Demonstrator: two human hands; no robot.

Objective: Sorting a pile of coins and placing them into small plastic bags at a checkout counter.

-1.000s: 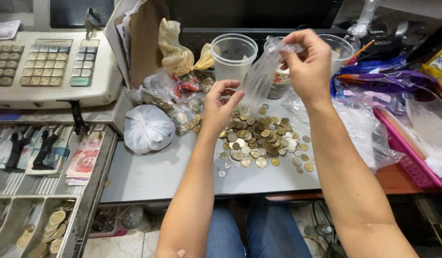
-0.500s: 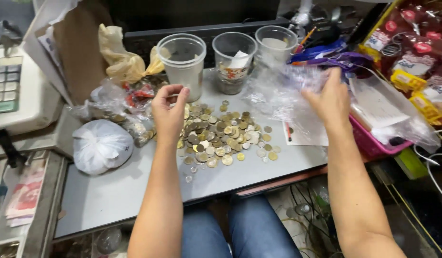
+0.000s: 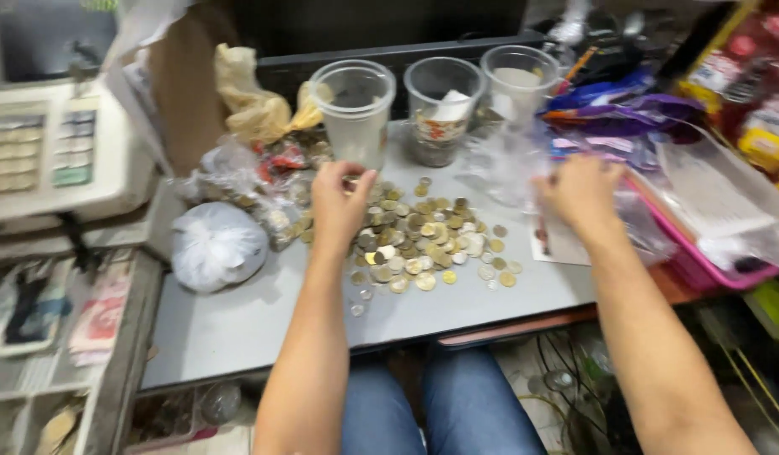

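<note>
Left hand [image 3: 340, 202] on coin pile [image 3: 423, 240], right hand [image 3: 581, 192] by clear bag [image 3: 511, 160], grey worktop [image 3: 238, 324].

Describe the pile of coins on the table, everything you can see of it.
The pile of coins lies loose on the grey table, in front of three clear plastic cups. Gold- and silver-coloured metal pieces overlap at the middle, with strays scattered toward the near edge. The left hand rests on its left side; the right hand is off it.
</note>
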